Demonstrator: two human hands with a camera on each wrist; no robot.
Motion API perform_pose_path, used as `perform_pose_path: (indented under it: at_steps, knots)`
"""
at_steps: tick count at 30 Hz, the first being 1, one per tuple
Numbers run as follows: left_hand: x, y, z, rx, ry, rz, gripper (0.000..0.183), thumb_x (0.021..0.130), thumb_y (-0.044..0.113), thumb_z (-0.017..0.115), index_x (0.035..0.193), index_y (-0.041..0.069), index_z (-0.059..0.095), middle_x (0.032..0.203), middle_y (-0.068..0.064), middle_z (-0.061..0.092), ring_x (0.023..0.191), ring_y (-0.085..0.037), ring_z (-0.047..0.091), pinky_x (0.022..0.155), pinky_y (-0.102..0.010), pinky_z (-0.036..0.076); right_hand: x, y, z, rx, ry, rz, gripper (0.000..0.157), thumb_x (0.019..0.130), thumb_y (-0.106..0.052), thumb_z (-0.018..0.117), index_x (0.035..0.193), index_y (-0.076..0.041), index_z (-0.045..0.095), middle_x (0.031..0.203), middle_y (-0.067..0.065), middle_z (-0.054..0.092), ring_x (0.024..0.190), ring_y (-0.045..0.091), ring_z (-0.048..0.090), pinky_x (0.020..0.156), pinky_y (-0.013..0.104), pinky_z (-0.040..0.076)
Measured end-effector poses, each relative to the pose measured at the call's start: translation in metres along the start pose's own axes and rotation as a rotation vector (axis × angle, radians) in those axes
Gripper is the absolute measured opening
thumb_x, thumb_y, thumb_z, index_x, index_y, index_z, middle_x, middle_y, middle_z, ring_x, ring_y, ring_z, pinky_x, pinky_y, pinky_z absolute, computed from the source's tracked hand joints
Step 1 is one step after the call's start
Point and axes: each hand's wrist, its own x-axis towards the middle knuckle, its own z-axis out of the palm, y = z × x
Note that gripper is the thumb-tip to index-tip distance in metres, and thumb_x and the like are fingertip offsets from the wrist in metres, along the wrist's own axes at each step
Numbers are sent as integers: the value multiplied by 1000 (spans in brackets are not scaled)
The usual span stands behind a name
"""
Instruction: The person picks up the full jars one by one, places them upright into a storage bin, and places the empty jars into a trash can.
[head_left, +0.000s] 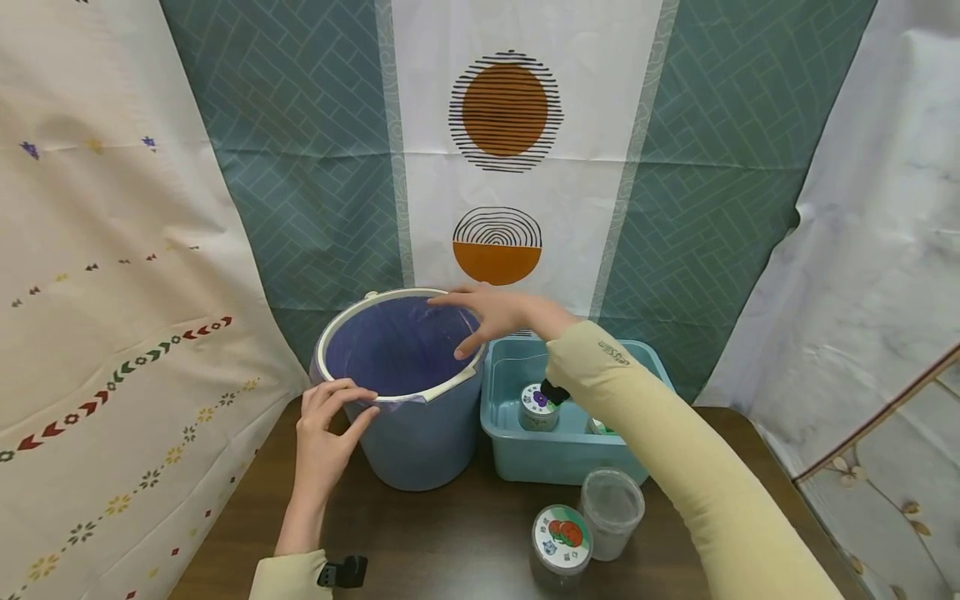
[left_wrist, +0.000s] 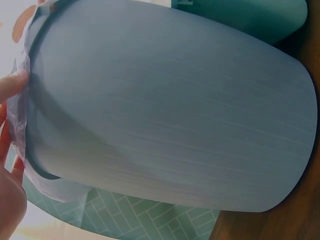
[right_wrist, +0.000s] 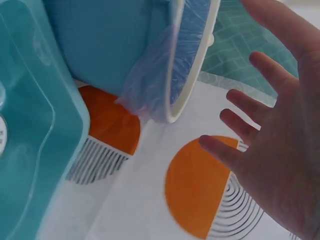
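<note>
A blue-grey trash can (head_left: 420,450) stands on the table, lined with a thin purple trash bag (head_left: 386,346). A cream ring (head_left: 450,385) sits around its mouth, and the bag's edge hangs over the outside. At the near left of the rim, my left hand (head_left: 326,433) pinches the bag's edge, thumb (left_wrist: 11,86) outside and fingers on the other side. My right hand (head_left: 498,315) is over the far right of the rim, fingers spread. In the right wrist view it holds nothing and is apart from the ring (right_wrist: 196,75).
Right of the can stands a teal basin (head_left: 540,458) with a lidded jar (head_left: 538,408) and another partly hidden by the right sleeve. In front of it are a tomato-labelled jar (head_left: 561,542) and a clear jar (head_left: 611,508). Patterned cloths hang behind and at both sides.
</note>
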Motion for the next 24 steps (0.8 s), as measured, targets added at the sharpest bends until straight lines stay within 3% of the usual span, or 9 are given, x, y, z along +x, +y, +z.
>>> perform_pose_path:
  at_steps: [3,6,12,19,24]
  knots:
    - [-1,1,1,-3,-7,-4,31,71,-3,84,95,14,76,101,-4,65,108,-4,42,96,-22,29,-16,12,7,7,62,-61,86,82,-46,73,155,-28,31,159,9,30,124,30,53,107,50,43]
    - [-1,1,1,-2,-8,-6,31,71,-3,84,96,14,76,101,-4,65,108,-5,42,95,-23,29,-31,24,17,24,137,-115,81,85,-42,73,154,-23,35,151,10,40,109,26,57,102,45,46]
    - [-1,-1,0,9,-2,-11,32,70,-4,84,95,14,76,101,-4,65,108,-4,42,95,-22,29,-61,42,35,154,254,-106,80,86,-36,74,154,-20,35,155,6,39,144,28,32,117,58,29]
    - [-1,-1,-1,16,-2,-15,31,71,-3,84,95,14,76,102,-4,65,109,-2,41,95,-22,29,-96,55,59,242,361,-52,77,87,-34,73,153,-23,36,160,5,34,148,30,28,117,62,25]
    - [1,1,1,9,7,-1,32,70,-4,85,95,13,76,102,-5,65,108,-3,42,95,-22,29,-125,55,81,286,441,9,75,87,-38,74,152,-27,37,159,3,35,146,29,31,114,64,29]
